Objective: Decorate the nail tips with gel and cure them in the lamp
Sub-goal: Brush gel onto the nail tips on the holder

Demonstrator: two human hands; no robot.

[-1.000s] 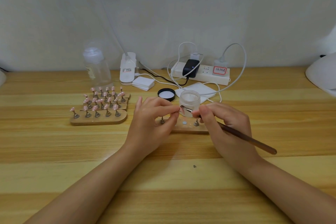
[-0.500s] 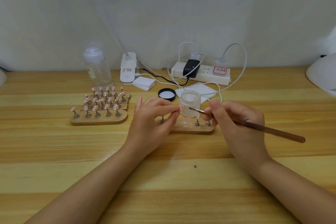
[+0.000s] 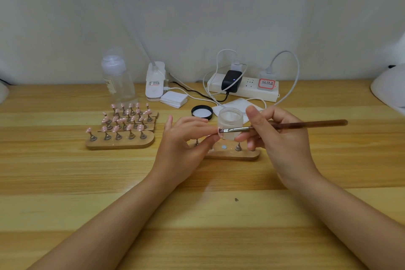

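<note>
A nail tip (image 3: 219, 134) is being pinched by the left hand (image 3: 186, 144), at 9 o'clock from the jar (image 3: 230, 123). The brush (image 3: 285, 126) is being gripped by the right hand (image 3: 282, 140), bristles touching the tip. Gel is likely being smeared onto the fingertips if the tip is being allowed to twist.

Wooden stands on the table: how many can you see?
5: four wooden stands filled with pink nail tips stacked in rows at left, and one behind the hands, partly hidden. More could be concealed.
</note>
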